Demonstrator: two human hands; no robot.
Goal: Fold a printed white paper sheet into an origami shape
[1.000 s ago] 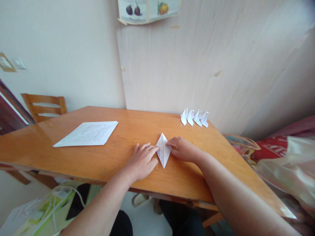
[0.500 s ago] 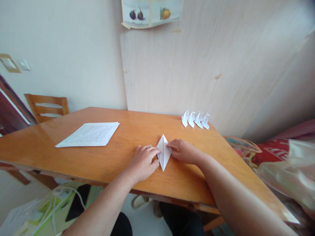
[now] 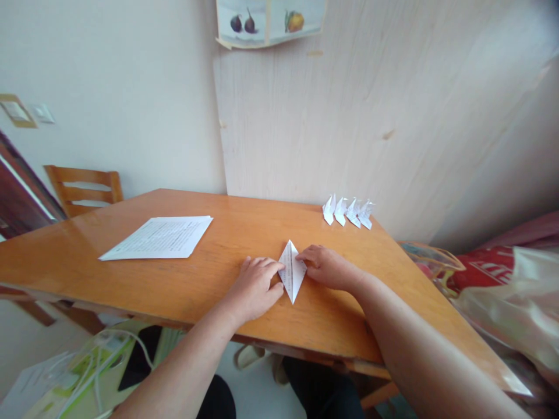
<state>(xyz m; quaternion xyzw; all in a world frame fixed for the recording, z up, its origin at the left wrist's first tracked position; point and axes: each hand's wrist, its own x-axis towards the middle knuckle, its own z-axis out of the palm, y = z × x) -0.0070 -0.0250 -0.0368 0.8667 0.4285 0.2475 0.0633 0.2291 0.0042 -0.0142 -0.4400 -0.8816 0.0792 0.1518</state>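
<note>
A folded paper diamond (image 3: 292, 279), white with printed text, lies on the wooden table between my hands. It has a crease down its middle, and its long points face away from and toward me. My left hand (image 3: 258, 290) holds it at the left edge, index fingertip and thumb tip both at the paper. On the opposite side my right hand (image 3: 325, 266) has its bent fingers on the right edge; the thumb is partly hidden. Several folded paper figures (image 3: 340, 212) stand in a row near the table's far right corner.
A stack of printed sheets (image 3: 159, 237) lies on the left of the table (image 3: 244, 224). Beyond the left end stands a wooden chair (image 3: 85, 189). Bags (image 3: 484, 273) crowd the right side. White cables (image 3: 98, 364) lie on a lower surface at bottom left.
The diamond has turned slightly, its near point shifting a little right, and its right half looks a bit wider. Both hands stay almost in place at its edges.
</note>
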